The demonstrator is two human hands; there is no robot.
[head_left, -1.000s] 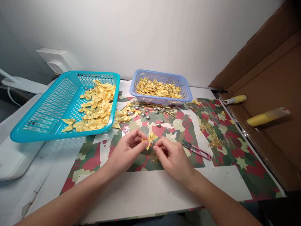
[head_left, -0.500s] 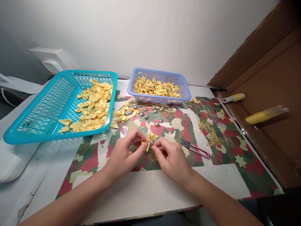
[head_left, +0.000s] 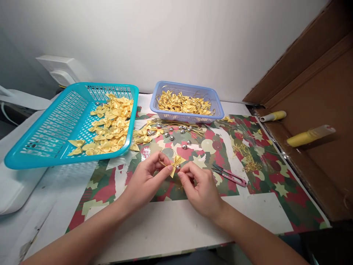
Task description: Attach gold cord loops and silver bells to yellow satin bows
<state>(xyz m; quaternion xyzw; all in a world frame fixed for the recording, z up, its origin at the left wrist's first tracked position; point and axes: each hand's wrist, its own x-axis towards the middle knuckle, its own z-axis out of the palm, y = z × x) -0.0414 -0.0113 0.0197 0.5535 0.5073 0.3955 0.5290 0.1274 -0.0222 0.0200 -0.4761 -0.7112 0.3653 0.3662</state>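
Observation:
My left hand [head_left: 149, 176] pinches a small yellow ribbon bow [head_left: 178, 160] between thumb and forefinger, above the middle of the table. A thin gold cord [head_left: 173, 150] loops up behind the bow and past my left fingers. Against the bow's lower right sits a small silver jingle bell [head_left: 178, 166]. Right beside the bell, my right hand [head_left: 202, 189] has thumb and forefinger pressed together. What lies between those fingertips is too small to make out. Pink thread snips [head_left: 234, 178] lie to the right of my right hand.
A turquoise basket [head_left: 136, 110] of yellow bows stands at left, a lilac basket [head_left: 187, 117] of corded bows at the back. Loose silver bells [head_left: 171, 137], gold cords [head_left: 195, 129] and bows [head_left: 142, 136] lie between. Gold clippings [head_left: 252, 165] and a cardboard wall [head_left: 311, 106] are at right.
The view has shifted slightly to the right. Both hands stay at the bow with only small finger movements, and the gold cord loop now shows more clearly above it.

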